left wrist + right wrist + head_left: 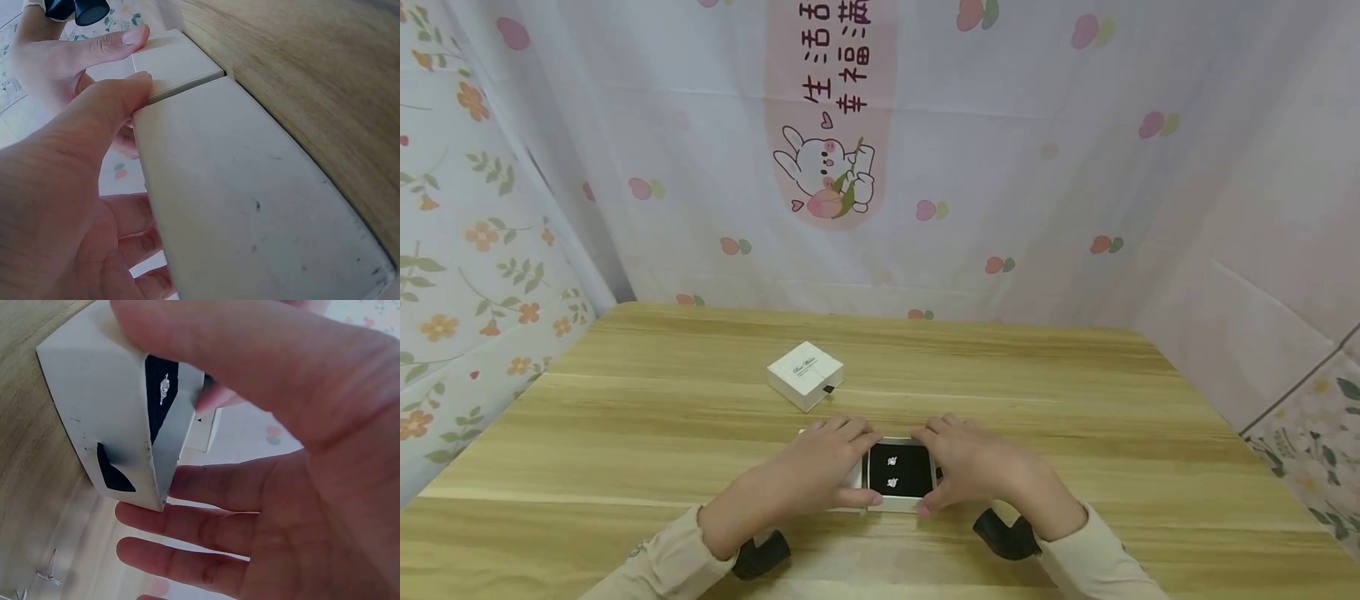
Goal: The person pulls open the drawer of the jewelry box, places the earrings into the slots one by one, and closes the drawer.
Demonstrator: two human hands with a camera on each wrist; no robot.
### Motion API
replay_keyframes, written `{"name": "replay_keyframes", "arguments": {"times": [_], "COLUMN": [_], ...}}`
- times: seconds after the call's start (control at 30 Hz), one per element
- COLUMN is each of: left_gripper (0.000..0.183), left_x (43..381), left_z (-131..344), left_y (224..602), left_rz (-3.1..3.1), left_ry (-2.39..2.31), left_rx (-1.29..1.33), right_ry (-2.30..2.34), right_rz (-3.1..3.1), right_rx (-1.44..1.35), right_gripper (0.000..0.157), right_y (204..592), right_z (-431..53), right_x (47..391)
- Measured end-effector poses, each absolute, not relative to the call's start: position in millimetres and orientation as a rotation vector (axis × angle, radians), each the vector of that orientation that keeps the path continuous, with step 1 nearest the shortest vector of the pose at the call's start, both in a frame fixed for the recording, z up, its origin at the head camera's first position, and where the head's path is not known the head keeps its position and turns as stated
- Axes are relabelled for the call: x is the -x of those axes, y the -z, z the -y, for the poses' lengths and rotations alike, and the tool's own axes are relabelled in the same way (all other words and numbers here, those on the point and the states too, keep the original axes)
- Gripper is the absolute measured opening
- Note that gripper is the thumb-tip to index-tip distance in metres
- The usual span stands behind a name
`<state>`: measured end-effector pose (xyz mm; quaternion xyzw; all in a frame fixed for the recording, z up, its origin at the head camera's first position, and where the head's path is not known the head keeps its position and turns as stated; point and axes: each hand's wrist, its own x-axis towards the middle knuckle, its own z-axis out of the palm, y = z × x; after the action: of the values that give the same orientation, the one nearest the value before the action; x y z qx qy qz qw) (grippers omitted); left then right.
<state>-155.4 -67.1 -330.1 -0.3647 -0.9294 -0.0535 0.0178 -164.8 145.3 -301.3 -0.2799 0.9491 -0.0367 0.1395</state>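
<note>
A small white jewelry box lies between the hands with its drawer [898, 504] pulled partway out of the white sleeve [250, 187]. Inside the drawer, a black pad [913, 472] carries two small silver earrings [892, 482], one above the other. The left hand [827, 467] grips the sleeve, thumb on the near side and fingers on the far side. At the drawer's right end, the right hand [981, 467] holds it between thumb and fingers. A black pull tab [115, 472] sticks out of the drawer's end wall in the right wrist view.
A second white box [806, 375] with dark lettering and a black tab stands shut farther back on the wooden table [1037, 375]. Small thin metal pieces [50, 572] lie on the tabletop in the right wrist view. A printed curtain [985, 167] hangs behind.
</note>
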Motion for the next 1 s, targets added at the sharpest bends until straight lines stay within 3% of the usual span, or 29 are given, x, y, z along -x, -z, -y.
{"name": "replay_keyframes", "arguments": {"times": [1.0], "left_gripper": [0.077], "left_x": [161], "left_z": [92], "left_y": [309], "left_rz": [2.887], "left_ry": [0.336], "left_rx": [1.125], "right_ry": [0.121], "right_rz": [-2.736], "right_rx": [0.795], "right_gripper": [0.081], "right_y": [302], "right_z": [-143], "right_x": [165]}}
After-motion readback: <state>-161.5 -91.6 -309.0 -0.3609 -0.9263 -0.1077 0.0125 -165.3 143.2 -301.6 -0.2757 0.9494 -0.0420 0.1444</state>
